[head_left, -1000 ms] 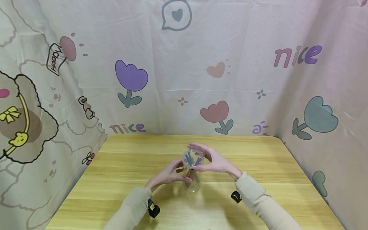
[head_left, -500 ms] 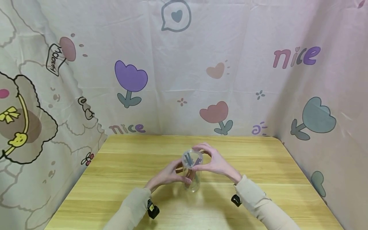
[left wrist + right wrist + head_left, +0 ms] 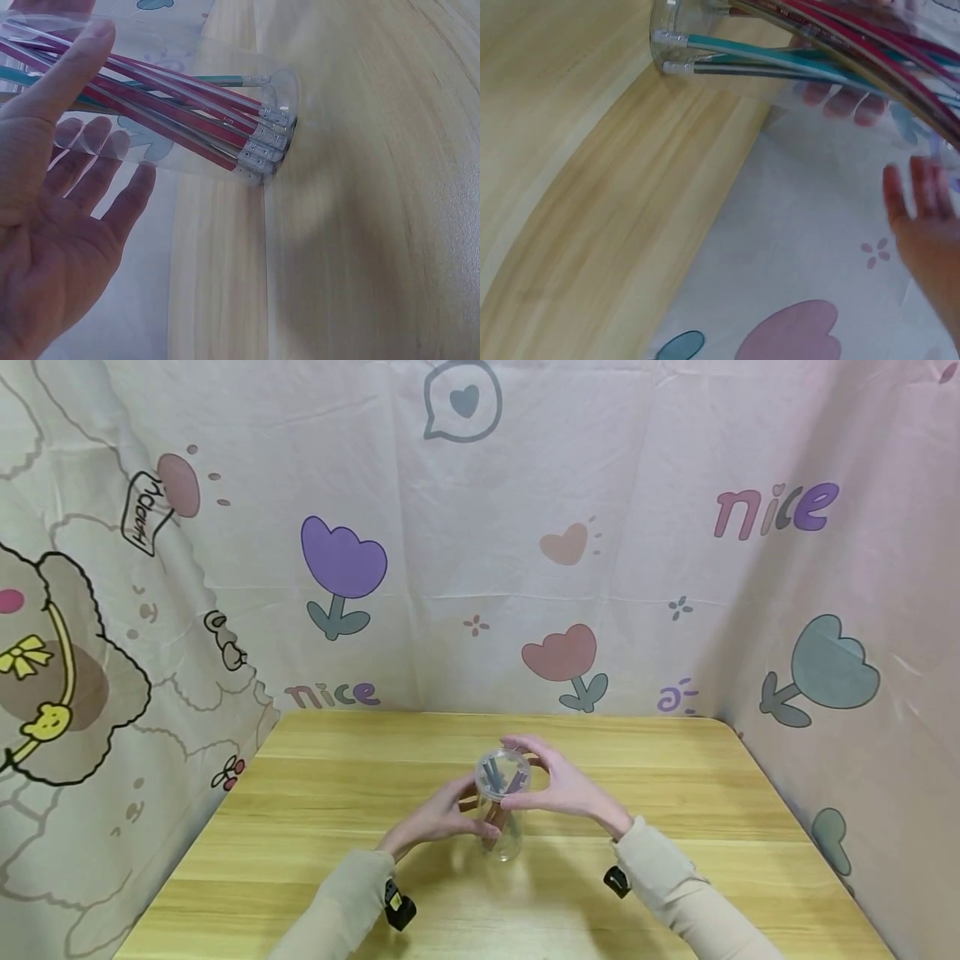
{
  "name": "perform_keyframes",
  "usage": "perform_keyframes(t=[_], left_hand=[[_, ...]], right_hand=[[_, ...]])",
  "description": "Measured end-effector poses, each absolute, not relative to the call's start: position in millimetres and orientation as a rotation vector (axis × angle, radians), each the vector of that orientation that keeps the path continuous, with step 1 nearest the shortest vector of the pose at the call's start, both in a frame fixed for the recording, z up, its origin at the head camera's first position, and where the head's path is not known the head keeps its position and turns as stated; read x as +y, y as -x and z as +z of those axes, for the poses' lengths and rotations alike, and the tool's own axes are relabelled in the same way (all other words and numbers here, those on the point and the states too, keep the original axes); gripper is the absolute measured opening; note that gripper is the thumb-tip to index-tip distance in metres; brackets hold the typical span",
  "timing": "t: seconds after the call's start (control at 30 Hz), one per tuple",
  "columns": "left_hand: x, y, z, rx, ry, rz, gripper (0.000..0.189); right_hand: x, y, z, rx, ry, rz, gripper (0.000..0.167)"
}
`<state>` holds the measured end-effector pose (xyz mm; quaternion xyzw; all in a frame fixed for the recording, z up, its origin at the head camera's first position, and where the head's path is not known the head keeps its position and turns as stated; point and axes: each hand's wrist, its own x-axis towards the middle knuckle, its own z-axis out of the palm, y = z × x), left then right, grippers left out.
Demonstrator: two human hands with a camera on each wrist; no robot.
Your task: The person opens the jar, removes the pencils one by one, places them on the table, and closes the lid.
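Observation:
A clear plastic jar (image 3: 507,847) stands upright on the table with a clear round lid (image 3: 501,768) at its top. Inside lean several red, green and dark pencils (image 3: 187,112), their eraser ends at the bottom in the left wrist view. My left hand (image 3: 442,814) holds the jar's side, thumb in front and fingers behind. With thumb and fingers spread round its rim, my right hand (image 3: 566,787) grips the lid. The right wrist view has only part of the right hand, beside the jar's upper end, which is out of frame.
The jar stands near the middle of a light wooden table (image 3: 337,777). A printed cloth (image 3: 450,527) with tulips and lettering hangs behind the table and along both sides. A small black camera sits at each wrist.
The right hand's fingers and thumb have shifted slightly round the lid's rim. The left hand and the jar stay almost in place.

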<state>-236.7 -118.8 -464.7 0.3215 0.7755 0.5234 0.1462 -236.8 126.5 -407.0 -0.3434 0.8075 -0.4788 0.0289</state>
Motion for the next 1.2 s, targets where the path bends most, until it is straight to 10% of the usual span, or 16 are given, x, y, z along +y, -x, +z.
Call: perform_keyframes(t=[1.2], left_hand=[[-118, 236, -465, 2.214, -0.932, 1.524, 0.081]], right_hand=[[115, 230, -403, 2.714, 1.091, -1.444, 0.079]])
